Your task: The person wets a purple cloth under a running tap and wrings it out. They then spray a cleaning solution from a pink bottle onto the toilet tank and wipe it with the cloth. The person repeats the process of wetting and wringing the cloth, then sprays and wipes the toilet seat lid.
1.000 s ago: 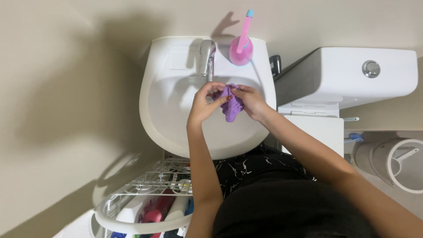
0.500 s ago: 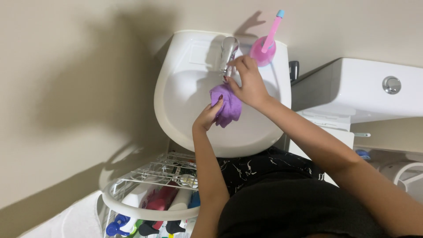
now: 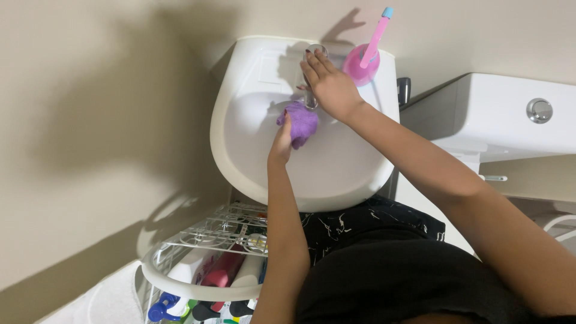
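Your left hand (image 3: 282, 144): fingers closed around purple cloth (image 3: 300, 123), inside white washbasin (image 3: 336, 168), at 6 o'clock from chrome tap (image 3: 312, 72). Your right hand (image 3: 329, 87): fingers extended, resting flat on tap. Pink cup (image 3: 360, 66): 3 o'clock of tap.

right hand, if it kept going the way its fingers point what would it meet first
Probably the tap's top, right at the fingertips of the right hand; past it, the wall. Depth is unclear from above.

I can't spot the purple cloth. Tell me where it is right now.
In the head view, the cloth is in the left hand over the sink bowl, just below the tap, which the right hand covers.
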